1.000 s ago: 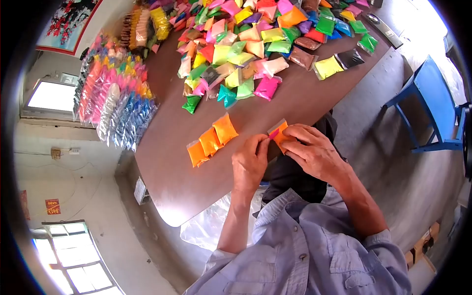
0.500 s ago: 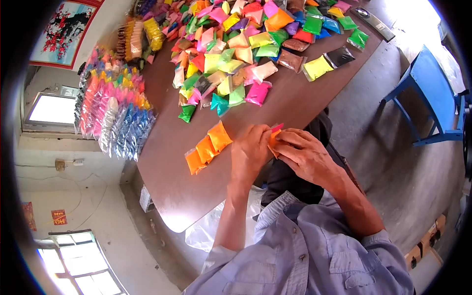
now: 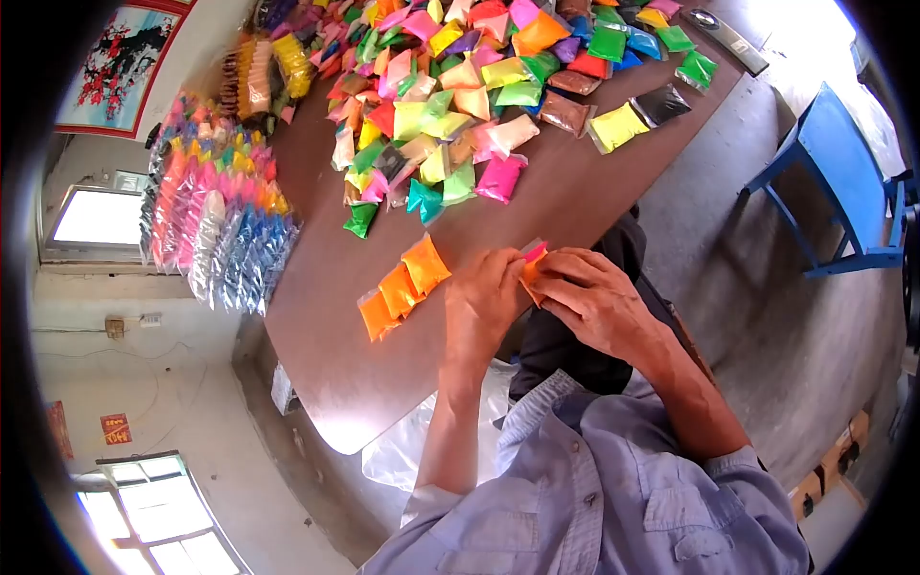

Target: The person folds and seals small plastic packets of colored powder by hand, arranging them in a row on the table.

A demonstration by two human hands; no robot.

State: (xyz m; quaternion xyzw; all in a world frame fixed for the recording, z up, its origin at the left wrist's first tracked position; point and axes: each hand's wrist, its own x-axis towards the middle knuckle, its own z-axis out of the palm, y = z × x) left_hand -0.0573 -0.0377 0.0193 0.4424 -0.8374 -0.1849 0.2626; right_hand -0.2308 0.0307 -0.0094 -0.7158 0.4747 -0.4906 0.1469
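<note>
My left hand (image 3: 482,305) and my right hand (image 3: 600,305) are close together at the table's near edge, fingers closed. Between them they grip a small orange packet (image 3: 529,276). A bright pink piece shows at its top; whether it belongs to a second packet I cannot tell. My fingers cover most of what is held. Left of my left hand, several orange packets (image 3: 403,289) lie overlapping in a slanting row on the brown table (image 3: 345,374).
A large heap of colourful packets (image 3: 460,101) covers the table's far part. Bundles of clear bags (image 3: 225,220) with coloured contents stand at the left edge. A blue stool (image 3: 839,177) is on the floor at right. Clear plastic (image 3: 412,446) hangs below the near edge.
My hands stay almost in place, both on the packet, with only slight finger movement. The whole view has shifted a little.
</note>
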